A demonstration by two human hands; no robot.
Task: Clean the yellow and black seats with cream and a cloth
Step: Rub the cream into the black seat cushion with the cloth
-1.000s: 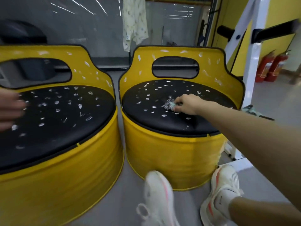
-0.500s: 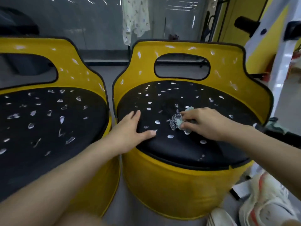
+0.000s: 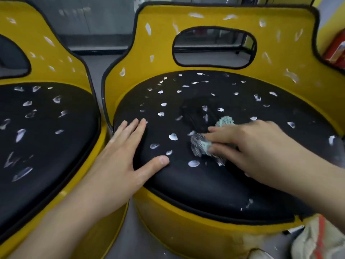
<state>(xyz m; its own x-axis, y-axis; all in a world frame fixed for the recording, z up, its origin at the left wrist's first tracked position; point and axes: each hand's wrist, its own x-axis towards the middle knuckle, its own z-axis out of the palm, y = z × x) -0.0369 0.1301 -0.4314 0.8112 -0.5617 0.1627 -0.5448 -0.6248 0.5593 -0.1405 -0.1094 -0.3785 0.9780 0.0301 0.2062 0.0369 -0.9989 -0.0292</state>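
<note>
Rests the left hand [image 3: 119, 157] flat, fingers spread, on the right seat's black cushion [image 3: 196, 187]. Grips the cloth [image 3: 200, 146] in the right hand [image 3: 257, 152], pressed to mid-cushion among white cream dabs [image 3: 173, 136].

Both of this person's forearms are bare as far up as can be seen, skin running straight into the wrists with nothing worn there. The left hand [image 3: 119, 159] has a short, plain thumbnail [image 3: 164, 160], cut close. The right hand [image 3: 257, 146] is too blurred to make out its nails. Down by the floor on the right is a shoe [image 3: 321, 240], off-white with an orange-red stripe, also blurred.
</note>
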